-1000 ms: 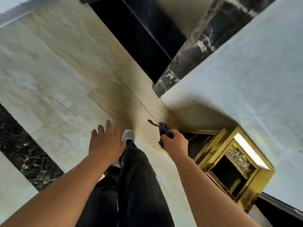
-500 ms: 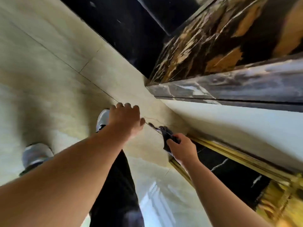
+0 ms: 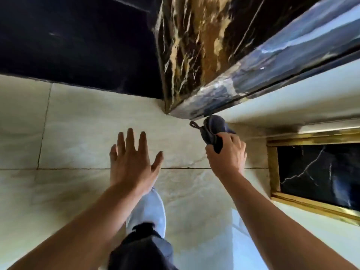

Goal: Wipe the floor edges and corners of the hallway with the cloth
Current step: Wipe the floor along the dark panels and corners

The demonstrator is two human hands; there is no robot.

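My right hand [image 3: 227, 154] grips a bunched dark blue cloth [image 3: 211, 129] with a small hanging loop. The cloth hangs just below the foot of a dark veined marble pillar [image 3: 194, 55], close to where the pillar's base meets the cream marble floor [image 3: 87, 123]. My left hand [image 3: 132, 162] hovers over the floor with its fingers spread, holding nothing. Whether the cloth touches the floor or the pillar base is unclear.
A white wall [image 3: 292, 102] runs right of the pillar. A gold-framed black marble inlay [image 3: 315, 176] lies at the right. A black floor band [image 3: 78, 45] lies at the top left. My white shoe [image 3: 150, 211] and dark trouser leg stand below my hands.
The view has swung toward the pillar corner. My right hand carried the cloth up to the pillar's base. My left hand opened and spread its fingers over the floor.
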